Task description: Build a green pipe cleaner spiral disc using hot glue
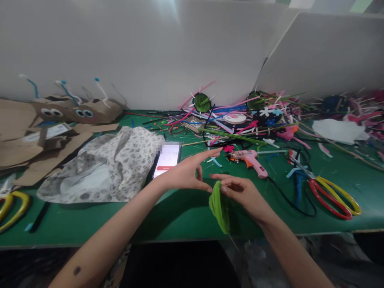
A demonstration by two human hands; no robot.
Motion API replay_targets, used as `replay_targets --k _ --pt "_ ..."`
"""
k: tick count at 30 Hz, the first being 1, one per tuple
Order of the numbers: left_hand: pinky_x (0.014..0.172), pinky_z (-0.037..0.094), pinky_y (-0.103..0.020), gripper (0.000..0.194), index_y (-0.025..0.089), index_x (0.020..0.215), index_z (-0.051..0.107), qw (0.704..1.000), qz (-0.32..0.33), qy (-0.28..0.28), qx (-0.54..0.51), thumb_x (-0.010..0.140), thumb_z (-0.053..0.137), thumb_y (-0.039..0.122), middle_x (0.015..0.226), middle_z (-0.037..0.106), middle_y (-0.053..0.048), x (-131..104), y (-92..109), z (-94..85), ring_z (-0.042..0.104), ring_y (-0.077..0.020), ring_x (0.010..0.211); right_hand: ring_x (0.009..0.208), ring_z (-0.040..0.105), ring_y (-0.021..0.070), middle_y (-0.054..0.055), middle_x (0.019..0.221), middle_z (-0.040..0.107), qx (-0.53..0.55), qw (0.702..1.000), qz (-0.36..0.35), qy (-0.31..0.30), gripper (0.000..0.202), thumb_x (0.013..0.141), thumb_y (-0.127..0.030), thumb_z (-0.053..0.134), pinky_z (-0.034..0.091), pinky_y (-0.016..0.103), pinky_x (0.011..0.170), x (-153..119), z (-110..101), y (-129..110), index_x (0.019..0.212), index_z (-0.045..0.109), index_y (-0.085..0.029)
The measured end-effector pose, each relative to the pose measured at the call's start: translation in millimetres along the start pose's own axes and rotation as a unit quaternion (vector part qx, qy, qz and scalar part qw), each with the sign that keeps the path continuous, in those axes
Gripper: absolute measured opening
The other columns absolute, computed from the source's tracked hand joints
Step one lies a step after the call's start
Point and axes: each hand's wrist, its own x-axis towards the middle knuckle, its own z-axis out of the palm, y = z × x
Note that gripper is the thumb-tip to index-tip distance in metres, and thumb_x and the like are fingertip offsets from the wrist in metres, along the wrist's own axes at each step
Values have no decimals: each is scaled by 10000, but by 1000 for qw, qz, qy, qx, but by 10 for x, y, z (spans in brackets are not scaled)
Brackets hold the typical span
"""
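Note:
Between thumb and fingers of my right hand (pixel 240 194) hangs a bright green piece (pixel 219 208), which looks like coiled pipe cleaner. A thin pale thread trails from its lower end. My left hand (pixel 192 170) is just left of it, fingers stretched forward and apart from the thumb. The left thumb tip is close to the green piece's upper edge; whether it touches I cannot tell. Beyond my right hand lies a pink glue gun (pixel 250 160) with an orange trigger and a black cord.
Scissors with red and yellow handles (pixel 333 196) lie right. A lit phone (pixel 168 160) and a patterned cloth (pixel 120 164) are left, near cardboard figures (pixel 96 110) with googly eyes. Coloured pipe cleaners (pixel 234 110) are heaped at the back. Yellow-handled scissors (pixel 18 200) lie far left.

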Motion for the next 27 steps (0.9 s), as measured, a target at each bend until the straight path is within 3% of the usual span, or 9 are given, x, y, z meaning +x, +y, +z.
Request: replay_targets --k 3,6,8,12,14,16,19,23,27 --pt "634 549 -277 979 414 1485 217 1000 18 12 5 694 774 263 1580 223 -82 12 -21 51 660 -226 958 924 660 217 79 995 732 48 998 19 32 241 693 -439 787 519 321 781 35 99 59 775 746 -216" --pt "827 547 -364 1005 413 1482 234 999 41 32 12 666 808 290 1586 209 -53 -2 -40 36 451 -340 1297 760 649 170 41 792 730 82 990 7 111 270 644 -445 820 511 292 728 33 70 131 782 754 -222" --pt "910 520 -399 994 411 1476 252 997 39 61 -4 667 820 314 1581 231 -50 -18 -58 -11 499 -317 1253 741 645 172 44 781 725 81 987 7 138 302 624 -452 829 513 295 716 14 -22 154 778 748 -206" --pt "725 569 -312 723 408 1474 222 981 2 179 -79 875 614 311 1546 316 -70 -22 -114 -112 674 -166 866 757 660 205 61 815 727 -50 984 -6 169 323 676 -473 778 532 330 706 -9 -235 129 811 735 -183" --pt "791 561 -309 656 397 1465 245 971 8 219 -92 901 556 266 1564 281 -43 -4 -132 -134 644 -203 1033 767 664 215 58 842 730 -172 969 -31 175 261 752 -444 715 536 345 706 20 -292 96 827 729 -195" --pt "941 511 -343 629 379 1446 301 974 9 202 -103 889 552 229 1577 251 -15 19 -127 -137 514 -249 1256 787 667 221 53 870 731 -293 939 -77 165 185 819 -382 649 534 356 720 84 -305 55 830 722 -212" --pt "1028 455 -393 623 364 1441 323 982 -14 129 -139 881 560 225 1550 319 -31 39 -87 -120 442 -255 1331 856 668 224 54 910 730 -437 879 -146 120 162 882 -260 563 523 360 769 220 -267 -17 855 714 -210" --pt "1019 453 -436 807 320 1446 334 992 -60 65 -87 748 732 244 1457 464 -93 23 -58 -63 491 -278 1288 868 659 222 71 919 720 -563 810 -155 48 192 892 -142 525 499 344 779 408 -144 -115 890 714 -177" --pt "893 527 -399 732 258 1394 437 994 -89 70 -13 720 717 196 1176 674 -87 -7 -124 41 654 -244 1036 821 651 211 61 850 712 -582 800 -148 13 184 881 -123 545 479 317 738 546 -3 -149 857 718 -181"
